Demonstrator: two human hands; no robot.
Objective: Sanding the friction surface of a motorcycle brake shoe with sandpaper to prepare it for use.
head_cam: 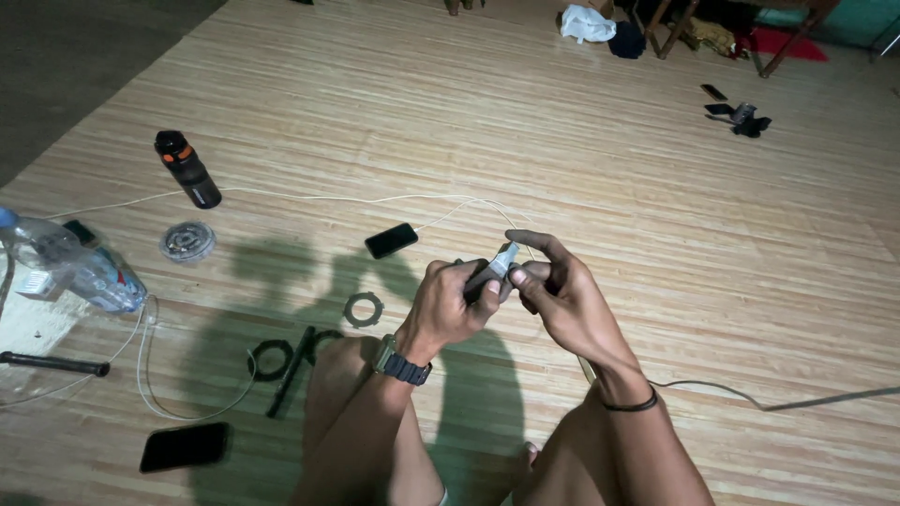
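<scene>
I'm mid-grip on the small grey part (503, 260), which I take as my landmark: my left hand (450, 305) is curled tight round its dark lower end, my right hand (561, 298) pinching its pale tip between thumb and fingers. I judge this the fitting or working-loose stage; next wants a steady hold and a careful twist. Left of the part lies a toothed ring (363, 308), nearer me a black phone (185, 446); beyond the part, another phone (391, 240) on a white cable (309, 197), farther left a black bottle (187, 170)
</scene>
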